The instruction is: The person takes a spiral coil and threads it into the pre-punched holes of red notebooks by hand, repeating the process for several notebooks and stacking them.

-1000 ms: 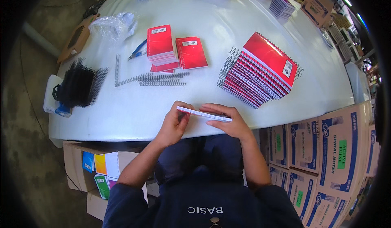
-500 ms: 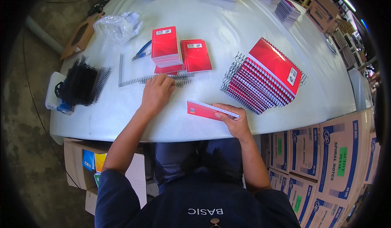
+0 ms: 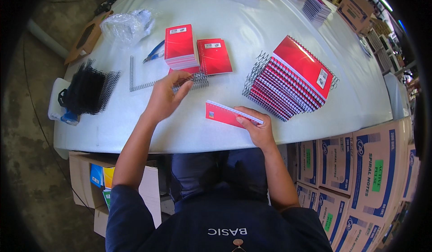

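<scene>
My right hand (image 3: 257, 128) grips a small red-covered notebook (image 3: 225, 115), its punched edge tilted up and no coil in it. Over a row of loose metal spiral coils (image 3: 198, 82), my left hand (image 3: 165, 94) hovers with thumb and fingers apart; whether a fingertip touches a coil is hard to make out. Behind the coils stands a stack of red notebooks without coils (image 3: 179, 43), with a lower red pile (image 3: 215, 56) beside it. To the right lies a tall stack of spiral-bound red notebooks (image 3: 297, 74), coil ends sticking out at its sides.
Blue-handled pliers (image 3: 155, 52) and a long coil (image 3: 132, 72) lie left of the stacks. A dark bundle of coils (image 3: 90, 90) sits at the left edge, with clear plastic wrap (image 3: 128, 27) farther back. Cardboard boxes (image 3: 373, 171) stand at the lower right; an open carton (image 3: 83, 175) is below left.
My left hand has turned, and its thumb has spread from its fingers above the coils. The right hand still holds the notebook in nearly the same place. The view has shifted slightly.
</scene>
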`<state>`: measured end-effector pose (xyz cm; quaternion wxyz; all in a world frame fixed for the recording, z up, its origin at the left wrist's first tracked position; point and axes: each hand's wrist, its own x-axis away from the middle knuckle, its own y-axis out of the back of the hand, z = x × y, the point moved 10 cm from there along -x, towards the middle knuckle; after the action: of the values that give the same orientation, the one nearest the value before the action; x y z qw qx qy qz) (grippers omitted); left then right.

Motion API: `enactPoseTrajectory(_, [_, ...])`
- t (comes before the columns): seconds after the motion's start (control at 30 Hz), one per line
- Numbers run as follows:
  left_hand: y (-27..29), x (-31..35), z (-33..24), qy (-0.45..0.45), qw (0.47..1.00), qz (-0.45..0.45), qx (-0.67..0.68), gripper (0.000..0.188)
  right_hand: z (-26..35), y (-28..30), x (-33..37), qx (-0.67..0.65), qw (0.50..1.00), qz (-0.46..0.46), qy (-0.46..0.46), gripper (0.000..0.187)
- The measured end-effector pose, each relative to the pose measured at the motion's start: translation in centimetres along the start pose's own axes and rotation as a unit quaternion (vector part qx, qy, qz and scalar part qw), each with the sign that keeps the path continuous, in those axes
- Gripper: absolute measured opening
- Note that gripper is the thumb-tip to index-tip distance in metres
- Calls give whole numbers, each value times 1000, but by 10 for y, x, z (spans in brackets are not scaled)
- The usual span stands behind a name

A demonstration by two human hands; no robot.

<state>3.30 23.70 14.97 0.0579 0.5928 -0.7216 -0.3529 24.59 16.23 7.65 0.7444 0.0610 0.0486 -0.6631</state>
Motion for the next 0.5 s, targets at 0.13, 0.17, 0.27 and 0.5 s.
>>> enactPoseTrajectory(0.13, [-27,23,-14,29,986,137,93,29,-4,4,2,-16,1000,-23,-1,25])
enactPoseTrajectory(0.17, [-38,32,-11,86,970,195,117,33,-5,3,2,-29,999,-27,-10,25])
enactPoseTrajectory(0.27, [-43,36,5,95,974,185,88,37,-3,2,2,-19,999,-25,-12,26])
enactPoseTrajectory(0.5, [-45,38,17,156,965,187,100,43,-2,4,2,-12,1000,-26,4,26])
